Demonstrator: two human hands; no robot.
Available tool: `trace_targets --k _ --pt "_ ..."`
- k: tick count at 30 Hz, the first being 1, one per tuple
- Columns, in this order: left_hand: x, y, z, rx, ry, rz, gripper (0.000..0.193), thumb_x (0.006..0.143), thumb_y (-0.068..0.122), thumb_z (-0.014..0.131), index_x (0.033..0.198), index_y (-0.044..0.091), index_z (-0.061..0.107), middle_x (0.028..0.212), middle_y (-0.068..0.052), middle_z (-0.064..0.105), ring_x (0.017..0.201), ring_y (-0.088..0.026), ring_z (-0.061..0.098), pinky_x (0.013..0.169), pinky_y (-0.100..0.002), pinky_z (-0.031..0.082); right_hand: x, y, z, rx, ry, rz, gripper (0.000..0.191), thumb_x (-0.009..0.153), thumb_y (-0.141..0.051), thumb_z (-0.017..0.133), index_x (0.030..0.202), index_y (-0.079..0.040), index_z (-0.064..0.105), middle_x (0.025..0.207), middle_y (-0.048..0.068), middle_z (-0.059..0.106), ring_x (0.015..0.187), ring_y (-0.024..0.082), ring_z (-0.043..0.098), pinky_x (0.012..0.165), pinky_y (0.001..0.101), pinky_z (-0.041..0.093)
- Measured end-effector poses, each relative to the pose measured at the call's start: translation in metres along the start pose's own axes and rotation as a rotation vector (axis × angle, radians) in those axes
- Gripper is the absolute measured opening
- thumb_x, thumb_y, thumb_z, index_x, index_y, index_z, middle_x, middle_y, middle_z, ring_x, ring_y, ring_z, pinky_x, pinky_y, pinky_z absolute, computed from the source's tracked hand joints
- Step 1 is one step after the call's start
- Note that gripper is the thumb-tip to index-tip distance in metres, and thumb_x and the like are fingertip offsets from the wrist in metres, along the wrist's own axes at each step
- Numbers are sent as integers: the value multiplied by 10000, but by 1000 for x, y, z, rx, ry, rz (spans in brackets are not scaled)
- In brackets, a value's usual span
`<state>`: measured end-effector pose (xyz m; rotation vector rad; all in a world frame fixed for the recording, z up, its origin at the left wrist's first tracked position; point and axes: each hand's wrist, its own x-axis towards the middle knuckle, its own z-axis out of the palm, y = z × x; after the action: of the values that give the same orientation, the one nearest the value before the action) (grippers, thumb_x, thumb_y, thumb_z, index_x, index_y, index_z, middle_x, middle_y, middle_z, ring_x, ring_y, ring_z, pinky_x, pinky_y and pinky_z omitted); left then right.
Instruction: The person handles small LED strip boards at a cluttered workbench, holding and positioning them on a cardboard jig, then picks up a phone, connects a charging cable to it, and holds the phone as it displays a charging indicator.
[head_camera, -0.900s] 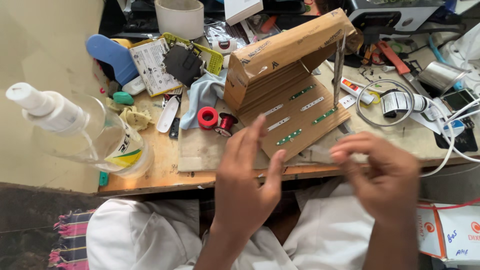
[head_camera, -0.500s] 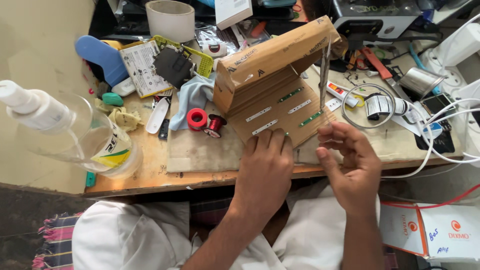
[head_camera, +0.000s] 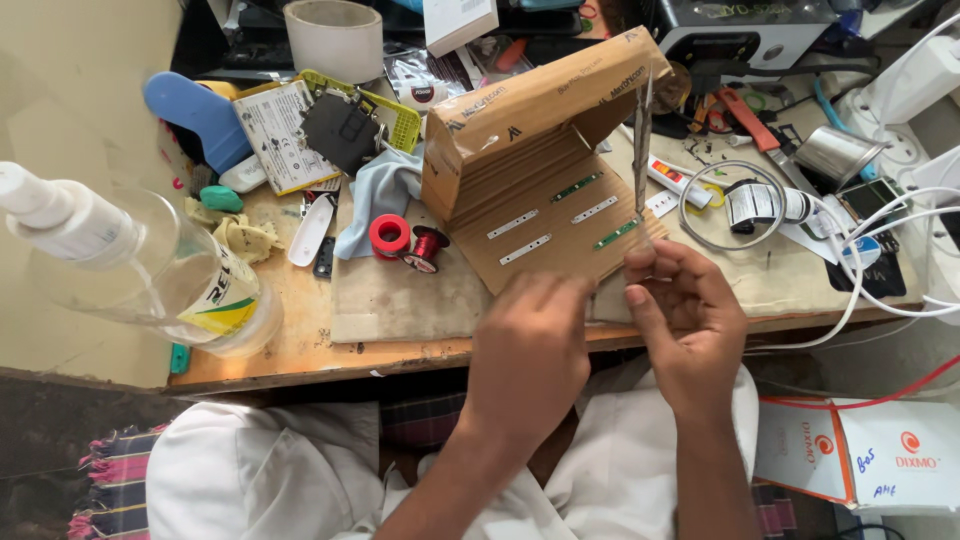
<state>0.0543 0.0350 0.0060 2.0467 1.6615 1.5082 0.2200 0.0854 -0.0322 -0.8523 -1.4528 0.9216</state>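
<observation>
Pinched between right hand (head_camera: 690, 320) fingertips, slim metal tweezers (head_camera: 642, 150) stand upright beside the brown cardboard box (head_camera: 545, 110), above small green and white circuit strips (head_camera: 555, 215) on its flap, while the left hand (head_camera: 530, 350) hovers open-fingered, holding nothing.

place: repair workshop | evidence: cluttered workbench (head_camera: 300, 345), wire spools (head_camera: 390, 236), circuit strips (head_camera: 520, 222)

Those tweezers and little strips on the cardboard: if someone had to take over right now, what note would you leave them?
Right hand: pinches long metal tweezers upright at the desk edge.
Left hand: open, palm down, holding nothing, just below the opened cardboard box.
Four small strips lie on the box flap, two pale, two green; none is gripped.
Red spools sit left of the box.
Done or left: cannot tell.
</observation>
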Motion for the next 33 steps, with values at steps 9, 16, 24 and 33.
trace_targets --k 9,16,24,33 --pt "-11 12 -20 -824 169 -481 192 999 -16 620 1166 -3 714 1043 10 637 918 -54 641 788 -214 576 -26 -48 40 227 -86 80 604 929 90 666 1476 -12 434 1212 163 678 1098 187 687 949 303 579" --pt "-17 -21 -7 -1169 198 -597 170 991 -32 636 1161 -45 631 1013 -65 691 910 -96 693 821 -247 607 -21 -29 66 100 -5 93 505 951 104 661 1421 10 502 1132 156 681 1000 149 700 910 283 613" --pt "-28 -33 -6 -987 210 -497 186 973 -51 659 1159 -51 651 1032 -76 705 954 -110 715 850 -258 605 -34 -25 51 120 -25 56 75 982 41 672 1057 42 668 1274 136 635 1052 119 645 908 244 538" --pt "-25 -29 -18 -710 186 -368 172 930 -66 705 1097 -24 692 1027 -72 698 930 -128 729 817 -265 650 -24 -24 55 238 -122 210 61 965 3 687 997 54 677 1293 136 613 1063 137 656 945 291 562"
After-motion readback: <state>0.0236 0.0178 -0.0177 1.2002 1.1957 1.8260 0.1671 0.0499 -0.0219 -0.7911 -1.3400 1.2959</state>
